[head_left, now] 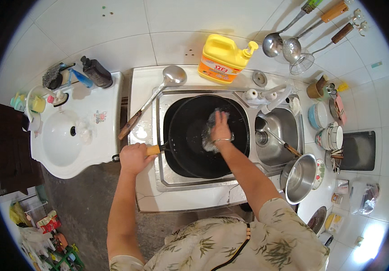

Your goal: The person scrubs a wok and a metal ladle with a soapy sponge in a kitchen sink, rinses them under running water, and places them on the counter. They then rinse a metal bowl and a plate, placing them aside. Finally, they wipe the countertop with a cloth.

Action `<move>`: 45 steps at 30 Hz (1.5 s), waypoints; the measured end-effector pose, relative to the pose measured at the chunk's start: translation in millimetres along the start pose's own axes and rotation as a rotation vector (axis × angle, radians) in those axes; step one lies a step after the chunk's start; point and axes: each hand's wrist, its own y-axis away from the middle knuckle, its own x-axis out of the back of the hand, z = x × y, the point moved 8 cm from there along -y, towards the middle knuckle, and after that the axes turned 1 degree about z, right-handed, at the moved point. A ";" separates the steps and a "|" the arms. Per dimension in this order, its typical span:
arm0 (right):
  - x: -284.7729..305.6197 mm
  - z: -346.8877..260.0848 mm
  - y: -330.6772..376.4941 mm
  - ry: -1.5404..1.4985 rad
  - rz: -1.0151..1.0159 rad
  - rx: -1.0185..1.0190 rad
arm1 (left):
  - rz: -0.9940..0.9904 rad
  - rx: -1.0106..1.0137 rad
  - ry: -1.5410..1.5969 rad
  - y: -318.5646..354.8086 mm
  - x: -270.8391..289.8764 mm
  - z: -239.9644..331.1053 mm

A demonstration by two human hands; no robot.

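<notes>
Wok: round, black, in steel sink; wooden handle pts left, long axis L-R.
L hand: fist closed on handle.
R hand: flat, pressing scrubber inside wok.

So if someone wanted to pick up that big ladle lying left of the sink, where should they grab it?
Probably by the brown wooden handle end of the ladle, coming from the lower left: it points that way, clear of the wok.

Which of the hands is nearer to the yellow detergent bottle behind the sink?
Right. The right hand presses a scrubbing cloth inside the black wok, below the yellow detergent bottle. The left hand grips the wok's wooden handle, farther off to the lower left.
</notes>
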 end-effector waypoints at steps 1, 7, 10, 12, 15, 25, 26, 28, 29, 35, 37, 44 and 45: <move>4.6 -19.9 9.0 -0.036 0.005 0.073 | 0.005 0.007 0.011 1.9 -4.2 -2.8; 71.6 -62.3 -25.8 0.079 0.313 0.430 | -0.003 0.007 -0.017 1.8 0.4 0.8; 82.5 0.9 -28.8 0.305 0.148 0.393 | -0.014 0.005 -0.030 1.1 0.4 2.5; 60.7 34.5 1.1 0.494 -0.046 0.196 | -0.006 0.005 -0.029 2.5 0.7 0.2; 11.0 35.2 65.2 0.439 -0.289 0.020 | -0.001 0.006 -0.004 0.5 1.1 2.9; 62.3 -11.5 -25.1 0.437 -0.177 0.641 | -0.060 0.030 -0.019 3.6 -2.7 -0.4; 68.4 2.5 -17.2 0.452 -0.177 0.819 | -0.046 0.024 -0.022 3.2 -1.7 0.5; 56.2 39.7 6.5 0.547 -0.582 0.715 | -0.061 0.038 -0.027 4.9 -5.9 -1.1; 56.4 53.4 26.6 0.512 -0.621 0.710 | -0.067 0.044 -0.024 3.8 -5.8 -0.2; 35.4 11.7 138.2 -0.075 -0.963 0.374 | -0.025 0.022 -0.024 2.3 -2.0 1.4; 21.8 -33.3 142.0 -0.434 -0.968 0.319 | -0.018 0.014 -0.032 1.8 -1.0 1.5; -37.9 -68.9 56.2 -0.385 -0.303 0.418 | -0.060 0.021 -0.048 3.5 -6.7 -3.7; -38.6 -55.1 40.5 -0.181 -0.389 0.373 | -0.062 0.022 -0.044 3.9 -7.1 -3.3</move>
